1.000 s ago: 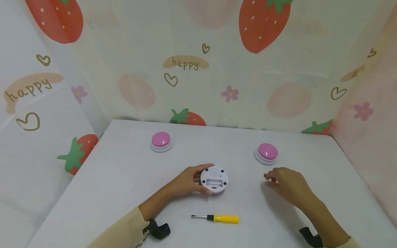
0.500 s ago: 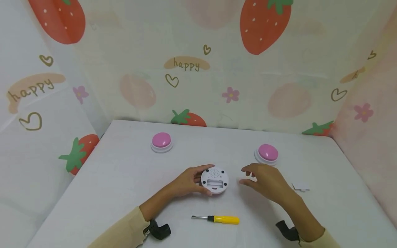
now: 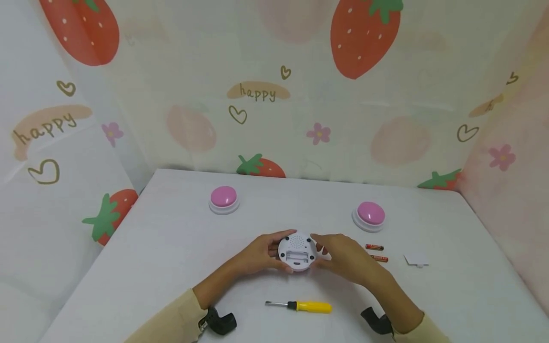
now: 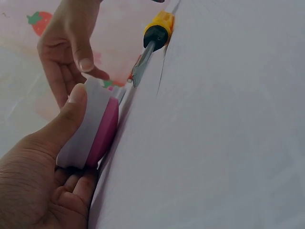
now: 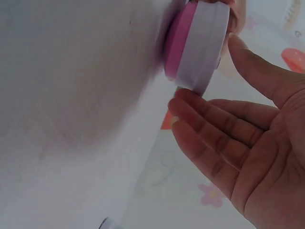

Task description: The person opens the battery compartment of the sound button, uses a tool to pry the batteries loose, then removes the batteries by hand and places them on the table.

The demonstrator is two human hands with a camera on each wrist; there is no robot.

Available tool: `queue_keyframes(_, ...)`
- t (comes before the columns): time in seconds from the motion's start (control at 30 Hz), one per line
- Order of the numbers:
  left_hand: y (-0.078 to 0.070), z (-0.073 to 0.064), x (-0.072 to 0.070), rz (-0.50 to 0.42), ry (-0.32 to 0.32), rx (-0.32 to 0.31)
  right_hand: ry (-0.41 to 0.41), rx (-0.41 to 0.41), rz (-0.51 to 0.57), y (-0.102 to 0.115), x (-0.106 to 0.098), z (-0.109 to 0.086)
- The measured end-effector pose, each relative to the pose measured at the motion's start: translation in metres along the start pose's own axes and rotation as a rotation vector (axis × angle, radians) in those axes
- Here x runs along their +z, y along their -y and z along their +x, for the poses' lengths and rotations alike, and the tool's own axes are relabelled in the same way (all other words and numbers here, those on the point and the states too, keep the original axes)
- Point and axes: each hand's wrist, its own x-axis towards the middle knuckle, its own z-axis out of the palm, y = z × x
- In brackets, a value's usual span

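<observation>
My left hand [image 3: 262, 252] grips the left side of a round push button [image 3: 298, 267], thumb at the near rim and fingers at the far rim. It is upside down: the white base with its open battery compartment faces up, and the pink dome [image 4: 106, 129] faces the table. My right hand [image 3: 345, 257] is at the button's right side, thumb and fingers spread apart. In the right wrist view, its fingertips [image 5: 178, 107] are right at the rim. Two red batteries [image 3: 374, 247] lie on the table just beyond the right hand, one partly hidden by it.
A yellow-handled screwdriver [image 3: 313, 307] lies in front of the hands. Farther back stand two more pink push buttons, one at left [image 3: 223, 199] and one at right [image 3: 371, 216]. A small white cover [image 3: 416, 259] lies right of the batteries. Strawberry-print cloth surrounds the white table [image 3: 171, 228].
My right hand has let go of the batteries, which now lie on the table, and moved left to the button. The white cover has come into view. My left hand keeps its grip.
</observation>
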Motion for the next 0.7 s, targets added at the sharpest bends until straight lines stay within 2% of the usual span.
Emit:
queue_keyframes(0.33, 0.002, -0.002, 0.003, -0.056, 0.013, -0.001, -0.005, -0.009, 0.02, 0.0, 0.009, -0.001)
queue_keyframes(0.53, 0.004, -0.001, 0.001, -0.056, 0.019, 0.013, 0.003, -0.057, 0.118, -0.006, 0.01, 0.002)
queue_keyframes(0.7, 0.002, 0.003, -0.003, -0.066, 0.024, 0.0, 0.004, -0.083, 0.182, -0.008, 0.008, 0.006)
